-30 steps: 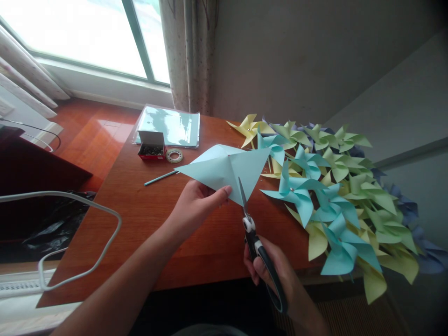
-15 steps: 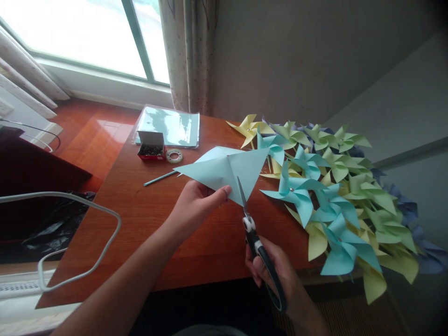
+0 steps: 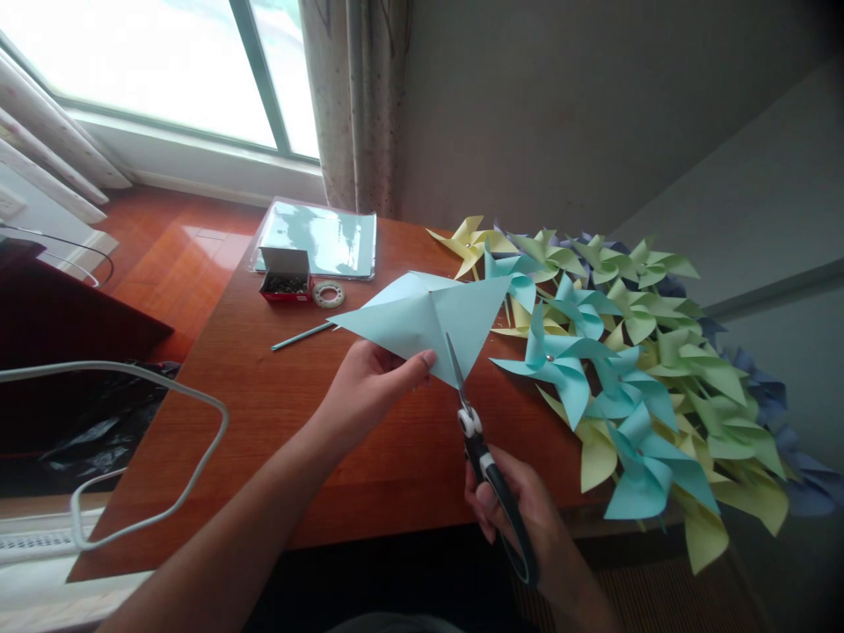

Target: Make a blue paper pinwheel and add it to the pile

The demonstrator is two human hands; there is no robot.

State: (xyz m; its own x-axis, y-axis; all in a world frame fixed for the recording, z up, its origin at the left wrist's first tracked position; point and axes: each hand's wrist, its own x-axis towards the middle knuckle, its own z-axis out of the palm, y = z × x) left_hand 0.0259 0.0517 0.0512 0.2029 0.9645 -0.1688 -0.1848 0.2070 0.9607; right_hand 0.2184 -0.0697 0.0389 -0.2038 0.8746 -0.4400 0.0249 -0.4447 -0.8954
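The left hand (image 3: 379,374) grasped a light-blue paper (image 3: 402,318) by its near edge, thumb on top and fingers underneath, holding it over the middle of the desk (image 3: 257,413). The right hand (image 3: 520,501) was closed around the black-and-white handles of a pair of scissors (image 3: 471,431). One blade lay in front of the paper by its lowest corner, pointing up towards the middle; the other blade could not be made out.

Behind the paper's left tip a thin blue stick (image 3: 296,338) lay on the desk. Farther back stood an open red box (image 3: 287,294) of small dark pieces, with a roll of tape (image 3: 328,304) just beside it. Beyond them lay a shiny clear sleeve (image 3: 323,236) with pale-blue sheets. Blue pinwheels (image 3: 557,362) were crowded on the right with yellow, green and purple ones.
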